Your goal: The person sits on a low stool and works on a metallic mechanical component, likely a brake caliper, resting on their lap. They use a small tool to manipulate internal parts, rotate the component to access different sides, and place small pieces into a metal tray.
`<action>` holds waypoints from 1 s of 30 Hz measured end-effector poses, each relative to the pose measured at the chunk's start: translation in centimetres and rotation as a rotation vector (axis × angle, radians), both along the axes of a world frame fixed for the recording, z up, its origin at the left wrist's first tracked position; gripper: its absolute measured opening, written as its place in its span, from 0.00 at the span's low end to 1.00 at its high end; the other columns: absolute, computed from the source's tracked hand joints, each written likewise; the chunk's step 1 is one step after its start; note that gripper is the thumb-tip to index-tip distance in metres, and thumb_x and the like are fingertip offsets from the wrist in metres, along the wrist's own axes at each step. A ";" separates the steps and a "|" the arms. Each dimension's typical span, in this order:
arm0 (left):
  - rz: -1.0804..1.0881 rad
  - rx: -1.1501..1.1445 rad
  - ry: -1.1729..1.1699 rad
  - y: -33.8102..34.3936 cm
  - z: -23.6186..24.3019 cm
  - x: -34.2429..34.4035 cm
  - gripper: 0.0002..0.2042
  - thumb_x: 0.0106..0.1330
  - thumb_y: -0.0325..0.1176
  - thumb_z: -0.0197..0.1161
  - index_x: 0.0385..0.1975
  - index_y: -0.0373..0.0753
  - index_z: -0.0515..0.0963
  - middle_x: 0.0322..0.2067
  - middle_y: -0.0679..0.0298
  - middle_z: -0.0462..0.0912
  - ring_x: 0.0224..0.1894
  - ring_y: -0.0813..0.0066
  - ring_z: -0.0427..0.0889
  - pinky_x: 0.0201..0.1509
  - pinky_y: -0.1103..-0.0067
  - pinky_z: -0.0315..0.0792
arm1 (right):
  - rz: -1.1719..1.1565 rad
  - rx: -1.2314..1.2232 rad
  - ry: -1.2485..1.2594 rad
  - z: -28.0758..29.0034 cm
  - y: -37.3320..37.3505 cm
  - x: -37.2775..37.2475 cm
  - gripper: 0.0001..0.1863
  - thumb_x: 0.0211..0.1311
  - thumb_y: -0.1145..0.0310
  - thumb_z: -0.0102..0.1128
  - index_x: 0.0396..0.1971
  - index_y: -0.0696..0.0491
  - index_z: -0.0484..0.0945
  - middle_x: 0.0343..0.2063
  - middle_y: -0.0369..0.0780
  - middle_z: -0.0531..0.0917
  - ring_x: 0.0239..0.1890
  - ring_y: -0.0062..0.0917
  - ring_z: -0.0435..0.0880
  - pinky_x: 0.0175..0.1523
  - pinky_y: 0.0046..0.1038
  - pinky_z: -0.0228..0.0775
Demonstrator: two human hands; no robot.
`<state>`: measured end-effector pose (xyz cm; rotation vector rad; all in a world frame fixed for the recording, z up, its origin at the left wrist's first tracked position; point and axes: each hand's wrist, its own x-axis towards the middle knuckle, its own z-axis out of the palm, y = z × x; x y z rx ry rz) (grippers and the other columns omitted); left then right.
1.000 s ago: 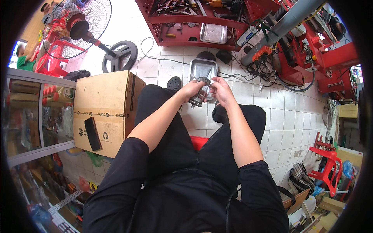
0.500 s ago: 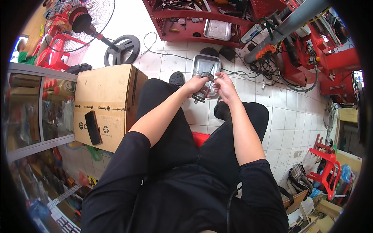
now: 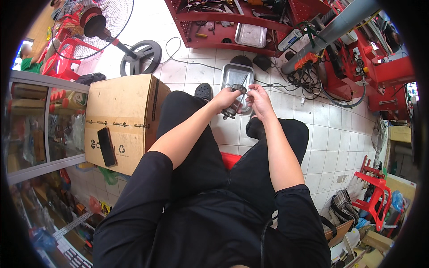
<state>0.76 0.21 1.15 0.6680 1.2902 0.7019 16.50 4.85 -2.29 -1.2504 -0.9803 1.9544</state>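
Note:
In front of my knees, my left hand (image 3: pixel 226 98) is closed around a dark metal shaft with toothed gears (image 3: pixel 230 112). The shaft is held tilted, one toothed end by my left fingertips and the other end pointing down toward me. My right hand (image 3: pixel 260 101) is beside its upper end, with thumb and fingers pinched together; whatever they hold is too small to make out. Beneath and beyond both hands lies a shiny metal tray (image 3: pixel 226 72) on the floor. A thin dark rod (image 3: pixel 244 79) shows over the tray.
A cardboard box (image 3: pixel 118 100) with a phone (image 3: pixel 107 146) on it stands at my left, beside a glass cabinet (image 3: pixel 48 120). Ahead are a standing fan (image 3: pixel 94 24) and a red tool rack (image 3: pixel 201 40). Cables (image 3: pixel 281 83) and a grey post (image 3: pixel 330 33) are at the right.
My right hand has shifted very slightly at the shaft's upper end. My left hand keeps its hold on the geared shaft, almost unmoved.

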 end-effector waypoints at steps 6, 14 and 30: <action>0.023 0.013 -0.019 0.1 -0.3 0.0 0.24 0.62 0.51 0.56 0.43 0.32 0.70 0.27 0.58 0.78 0.22 0.71 0.82 0.21 0.79 0.75 | 0.077 -0.042 0.005 -0.6 0.3 0.5 0.14 0.60 0.64 0.56 0.43 0.52 0.68 0.28 0.34 0.75 0.23 0.14 0.73 0.26 0.18 0.62; -0.001 0.006 -0.049 0.2 -0.6 -0.2 0.25 0.62 0.51 0.56 0.45 0.32 0.68 0.26 0.58 0.78 0.21 0.72 0.81 0.21 0.79 0.74 | 0.003 -0.057 -0.050 1.4 -0.2 -0.2 0.12 0.62 0.66 0.53 0.44 0.52 0.68 0.24 0.33 0.74 0.20 0.13 0.70 0.23 0.17 0.60; -0.005 0.011 -0.038 0.2 -0.5 0.0 0.20 0.65 0.43 0.52 0.48 0.33 0.68 0.28 0.58 0.77 0.23 0.71 0.81 0.21 0.79 0.75 | -0.027 -0.078 0.062 0.4 0.0 0.2 0.11 0.62 0.64 0.53 0.41 0.51 0.68 0.22 0.33 0.73 0.18 0.14 0.69 0.22 0.17 0.58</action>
